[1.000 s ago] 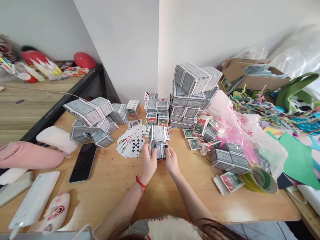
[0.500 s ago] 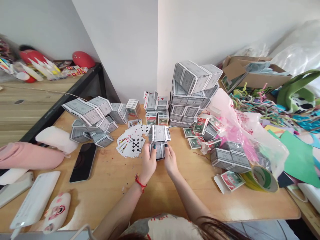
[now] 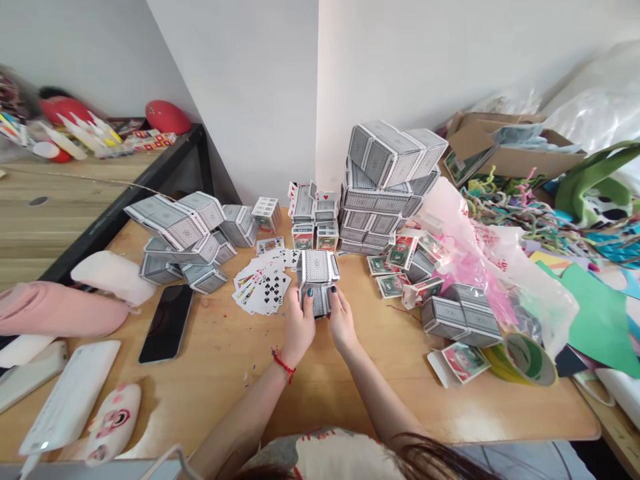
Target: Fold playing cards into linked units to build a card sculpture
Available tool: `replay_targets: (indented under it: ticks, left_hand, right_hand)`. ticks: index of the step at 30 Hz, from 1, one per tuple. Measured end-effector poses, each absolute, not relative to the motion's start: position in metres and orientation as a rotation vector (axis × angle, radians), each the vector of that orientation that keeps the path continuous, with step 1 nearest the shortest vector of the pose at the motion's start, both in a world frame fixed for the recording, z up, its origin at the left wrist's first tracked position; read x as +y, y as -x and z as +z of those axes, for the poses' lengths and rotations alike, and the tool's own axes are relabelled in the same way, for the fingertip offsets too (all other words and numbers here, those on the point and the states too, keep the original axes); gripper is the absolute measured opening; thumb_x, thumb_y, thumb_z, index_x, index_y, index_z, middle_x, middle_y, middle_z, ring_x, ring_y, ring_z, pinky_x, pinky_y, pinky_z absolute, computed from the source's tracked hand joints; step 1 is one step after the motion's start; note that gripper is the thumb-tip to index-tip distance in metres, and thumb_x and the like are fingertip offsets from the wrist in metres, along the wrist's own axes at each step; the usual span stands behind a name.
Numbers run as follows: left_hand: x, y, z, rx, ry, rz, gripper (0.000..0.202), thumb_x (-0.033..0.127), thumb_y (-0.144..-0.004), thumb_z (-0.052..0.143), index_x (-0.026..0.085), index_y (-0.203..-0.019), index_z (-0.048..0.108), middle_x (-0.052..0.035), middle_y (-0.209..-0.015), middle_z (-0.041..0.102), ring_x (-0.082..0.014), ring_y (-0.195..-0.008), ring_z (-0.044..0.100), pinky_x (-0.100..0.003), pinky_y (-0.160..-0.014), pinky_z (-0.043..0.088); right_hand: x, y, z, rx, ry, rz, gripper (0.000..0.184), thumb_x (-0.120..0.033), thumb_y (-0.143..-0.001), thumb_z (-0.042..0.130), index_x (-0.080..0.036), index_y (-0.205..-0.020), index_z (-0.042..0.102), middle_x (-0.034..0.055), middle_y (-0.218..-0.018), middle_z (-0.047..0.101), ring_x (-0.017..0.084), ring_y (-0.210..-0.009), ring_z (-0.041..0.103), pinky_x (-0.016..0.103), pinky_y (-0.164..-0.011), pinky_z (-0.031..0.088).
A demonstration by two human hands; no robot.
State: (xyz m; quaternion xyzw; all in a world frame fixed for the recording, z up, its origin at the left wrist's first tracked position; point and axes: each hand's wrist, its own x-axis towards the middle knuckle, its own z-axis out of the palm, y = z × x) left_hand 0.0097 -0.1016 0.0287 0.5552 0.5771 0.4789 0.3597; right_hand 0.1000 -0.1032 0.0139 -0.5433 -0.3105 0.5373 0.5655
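Observation:
My left hand and my right hand close from either side on a small block built of grey-backed playing cards in the middle of the wooden table. The thumbs press its near face. A fan of face-up cards lies just left of the block. A red string circles my left wrist.
More card blocks are piled at the left and in a tall stack at the back. A black phone lies left of the hands. Small card boxes, a pink plastic bag, a tape roll and craft clutter fill the right.

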Motion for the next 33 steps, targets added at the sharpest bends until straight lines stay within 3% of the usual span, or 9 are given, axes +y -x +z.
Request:
replay_targets:
  ticks: [11,22,33]
  left_hand:
    - [-0.099,-0.012,0.028,1.553,-1.488,1.192,0.025,0.022,-0.085,0.036,0.019,-0.11,0.04,-0.0097,-0.107,0.053,-0.0199,-0.097,0.052,-0.034,-0.081,0.042]
    - [-0.095,-0.014,0.025,1.625,-1.516,1.146,0.022,0.018,-0.084,0.036,0.017,-0.105,0.04,-0.0101,-0.103,0.053,-0.0204,-0.094,0.052,-0.033,-0.076,0.043]
    - [-0.096,-0.011,0.019,1.579,-1.499,1.162,0.022,0.025,-0.086,0.035,0.017,-0.107,0.037,-0.0104,-0.102,0.052,-0.0195,-0.091,0.053,-0.034,-0.075,0.044]
  right_hand:
    - [-0.103,-0.102,0.013,-0.686,1.299,1.289,0.043,-0.05,-0.077,0.045,-0.023,-0.108,0.057,0.0037,-0.113,0.06,0.024,-0.107,0.051,0.033,-0.082,0.044]
    - [-0.103,-0.102,0.021,-0.74,1.379,1.173,0.045,-0.051,-0.077,0.043,-0.018,-0.1,0.062,0.0044,-0.09,0.068,0.024,-0.091,0.058,0.03,-0.069,0.046]
    - [-0.1,-0.095,0.024,-0.698,1.389,1.127,0.041,-0.044,-0.076,0.044,-0.018,-0.101,0.062,0.0051,-0.096,0.067,0.023,-0.097,0.057,0.03,-0.076,0.044]
